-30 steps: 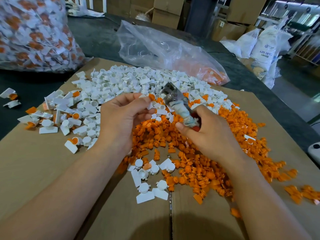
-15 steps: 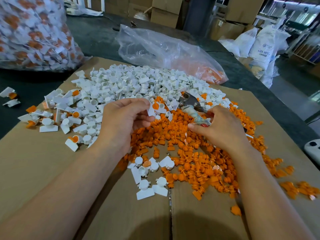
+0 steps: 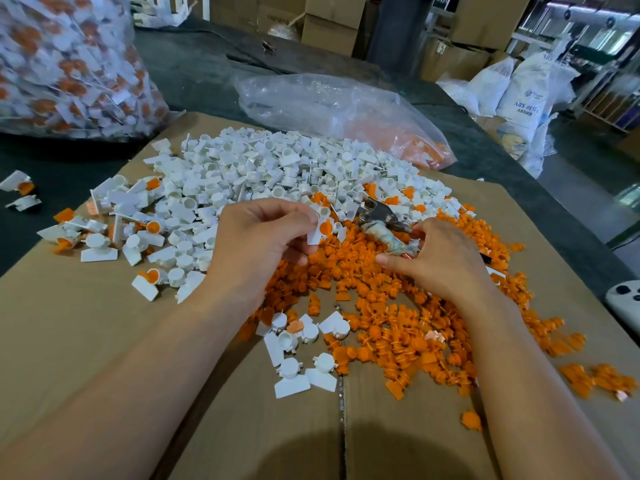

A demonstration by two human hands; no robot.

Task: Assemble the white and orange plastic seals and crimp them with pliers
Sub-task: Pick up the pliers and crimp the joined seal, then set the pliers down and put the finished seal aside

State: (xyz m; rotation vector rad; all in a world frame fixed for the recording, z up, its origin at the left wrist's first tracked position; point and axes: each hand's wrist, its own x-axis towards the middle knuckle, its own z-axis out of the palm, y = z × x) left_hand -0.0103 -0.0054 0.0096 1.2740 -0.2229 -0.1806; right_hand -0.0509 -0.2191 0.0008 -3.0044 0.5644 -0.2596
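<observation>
**Seal in the left hand, pliers in the right**

The left hand (image 3: 256,244) is hovering over the spot where the two heaps meet. Its fingers (image 3: 294,216) and thumb are curling in and pinching a white and orange seal (image 3: 323,227) by its flat white tab, with the orange insert facing the camera. The right hand (image 3: 440,261) is lying low on the orange pieces (image 3: 381,306), its fingers wrapping round the taped handles of the pliers (image 3: 377,216). The metal head of the pliers is pointing up and to the left, just beside the held seal but not touching it; whether the tool's nose is parted cannot be told.

The white pieces (image 3: 270,174) are spreading across the far half of a cardboard sheet (image 3: 69,323), and the orange ones are covering the near right part. A few joined seals are lying loose at the left edge of the white heap. The sheet is resting on a dark table (image 3: 194,74). A clear bag (image 3: 339,105) holding some orange parts is sitting behind the heaps, and a full bag of seals (image 3: 62,64) is standing at the far left.
</observation>
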